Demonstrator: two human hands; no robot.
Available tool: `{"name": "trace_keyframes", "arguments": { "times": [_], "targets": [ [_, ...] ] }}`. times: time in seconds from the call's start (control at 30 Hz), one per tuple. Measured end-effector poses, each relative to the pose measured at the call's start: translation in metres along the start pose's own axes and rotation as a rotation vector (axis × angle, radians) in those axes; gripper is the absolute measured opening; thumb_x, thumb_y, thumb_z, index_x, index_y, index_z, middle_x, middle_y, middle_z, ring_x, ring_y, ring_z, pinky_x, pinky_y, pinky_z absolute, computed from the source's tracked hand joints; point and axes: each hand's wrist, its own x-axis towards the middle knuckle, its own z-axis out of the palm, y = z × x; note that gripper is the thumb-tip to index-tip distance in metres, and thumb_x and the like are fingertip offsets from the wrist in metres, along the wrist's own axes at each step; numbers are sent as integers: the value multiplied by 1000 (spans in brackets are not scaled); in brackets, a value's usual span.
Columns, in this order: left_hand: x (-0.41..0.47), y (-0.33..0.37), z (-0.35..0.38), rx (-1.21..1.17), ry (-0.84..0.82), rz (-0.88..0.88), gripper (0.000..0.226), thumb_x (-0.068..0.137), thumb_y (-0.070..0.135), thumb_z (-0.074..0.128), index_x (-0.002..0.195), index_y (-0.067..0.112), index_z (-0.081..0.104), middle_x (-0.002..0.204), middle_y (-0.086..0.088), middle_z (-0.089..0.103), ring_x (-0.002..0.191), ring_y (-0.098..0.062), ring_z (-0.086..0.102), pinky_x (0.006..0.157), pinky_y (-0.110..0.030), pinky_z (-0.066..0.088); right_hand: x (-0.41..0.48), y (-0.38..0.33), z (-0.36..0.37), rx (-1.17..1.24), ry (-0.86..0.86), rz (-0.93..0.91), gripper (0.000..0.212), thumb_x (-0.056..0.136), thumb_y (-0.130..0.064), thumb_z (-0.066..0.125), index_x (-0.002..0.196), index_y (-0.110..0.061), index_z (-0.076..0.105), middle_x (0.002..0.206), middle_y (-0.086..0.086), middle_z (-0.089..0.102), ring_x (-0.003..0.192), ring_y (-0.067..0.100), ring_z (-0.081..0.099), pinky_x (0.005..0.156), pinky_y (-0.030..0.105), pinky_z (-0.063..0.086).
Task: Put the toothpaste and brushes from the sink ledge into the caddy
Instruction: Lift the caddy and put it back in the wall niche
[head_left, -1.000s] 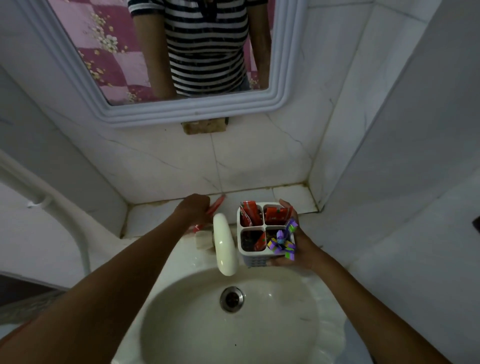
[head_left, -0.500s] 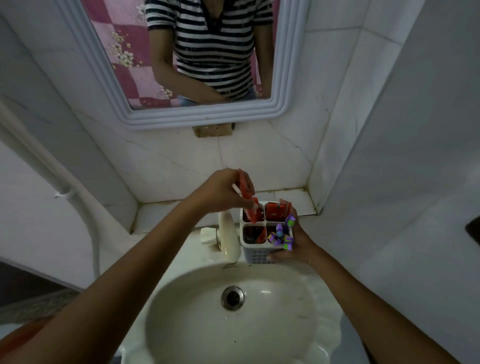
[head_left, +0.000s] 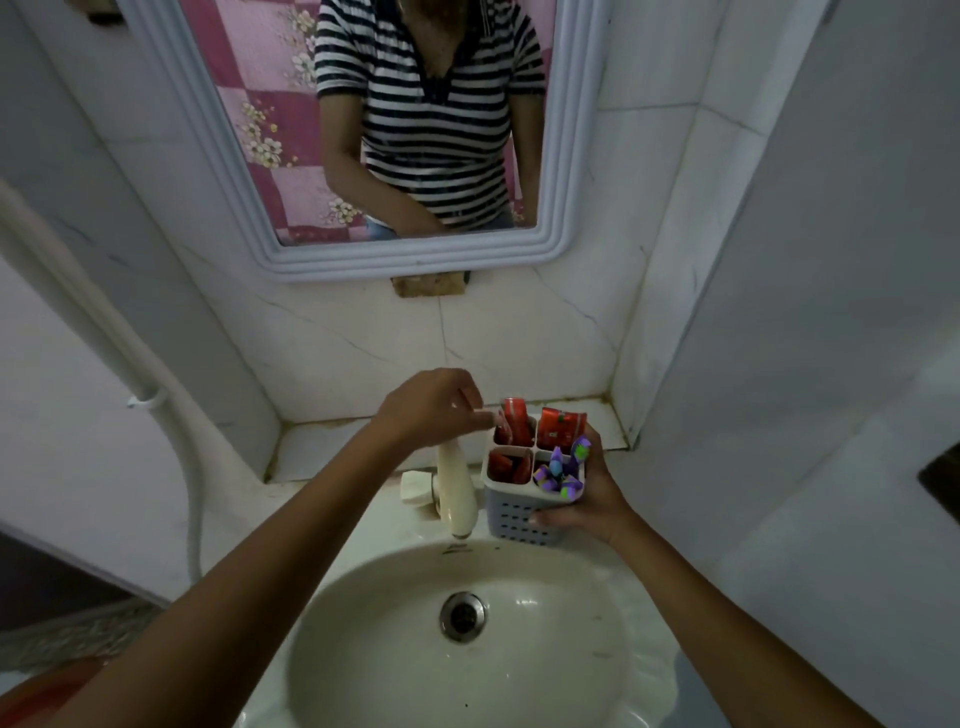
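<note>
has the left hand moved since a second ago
Yes. The left hand was down on the ledge left of the tap; it has come up and right, now above the tap at the caddy, its grip at the back left compartment.

No lettering can be read on the red tubes or caddy.

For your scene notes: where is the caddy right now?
In the head view, the caddy stands right of centre on the sink rim, beside the tap, gripped by the right hand.
</note>
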Motion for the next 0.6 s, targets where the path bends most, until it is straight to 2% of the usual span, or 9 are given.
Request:
{"name": "trace_keyframes", "arguments": {
  "times": [0.03, 0.1, 0.17, 0.27, 0.3, 0.4, 0.43, 0.53, 0.6],
  "targets": [
    [-1, -2, -3, -1, 3, -18, 40, 83, 53, 64, 105, 20, 67, 110, 2, 70, 98, -15, 64, 88, -40, 54, -5, 1, -3, -159, 64, -83, 61, 67, -46, 86, 112, -11, 66, 97, 16, 72, 80, 17, 71, 72, 47, 62],
    [-3, -2, -8, -8, -40, -51, 49, 89, 56, 53, 117, 17, 66, 121, -3, 67, 107, -18, 61, 94, -39, 51, -6, 1, -9, -415, 308, -293, 106, 53, 1, 97, 137, -6, 33, 125, 24, 57, 105, 24, 64, 87, 41, 59],
    [-7, 4, -12, -60, -112, -59, 59, 93, 59, 41, 127, 15, 61, 133, -7, 61, 117, -22, 56, 101, -40, 45, -11, -16, -7, -495, 417, -482, 124, 43, 14, 97, 141, -4, 22, 134, 21, 51, 118, 25, 56, 94, 30, 54],
    [-20, 30, -24, -307, -168, 28, 66, 92, 65, 32, 134, 20, 56, 139, -4, 56, 125, -19, 52, 107, -41, 40, -26, -67, 11, -514, 469, -727, 116, 42, 5, 94, 137, -11, 30, 128, 13, 56, 113, 11, 61, 84, 18, 57],
    [-24, 41, -31, -397, -143, 85, 63, 91, 66, 33, 133, 24, 56, 137, 0, 57, 124, -16, 53, 106, -39, 41, -32, -88, 19, -480, 475, -770, 113, 43, 2, 94, 136, -11, 32, 127, 15, 56, 111, 13, 61, 84, 22, 58],
    [-35, 79, -72, -569, 42, 265, 34, 92, 62, 37, 113, 47, 61, 115, 23, 65, 107, 6, 59, 90, -24, 46, -55, -163, 46, -382, 483, -884, 103, 46, -4, 95, 132, -5, 40, 129, 26, 57, 112, 33, 62, 89, 55, 58],
    [-39, 92, -91, -600, 93, 327, 28, 94, 58, 38, 107, 50, 62, 107, 28, 67, 102, 11, 61, 83, -18, 48, -64, -191, 56, -367, 482, -926, 98, 47, -5, 95, 131, -5, 43, 128, 27, 58, 111, 37, 62, 87, 61, 56],
    [-49, 133, -161, -663, 194, 532, 32, 99, 44, 41, 117, 34, 66, 106, 26, 71, 100, 9, 65, 79, -12, 55, -101, -280, 97, -269, 568, -1059, 95, 46, -21, 93, 130, -20, 49, 123, 17, 62, 105, 32, 66, 80, 55, 62],
    [-59, 163, -215, -615, 295, 658, 29, 100, 39, 43, 117, 30, 64, 102, 30, 70, 96, 12, 64, 74, -7, 53, -129, -342, 127, -193, 542, -1152, 92, 46, -24, 92, 128, -22, 50, 120, 17, 64, 97, 33, 71, 73, 51, 64]
  ]
}}
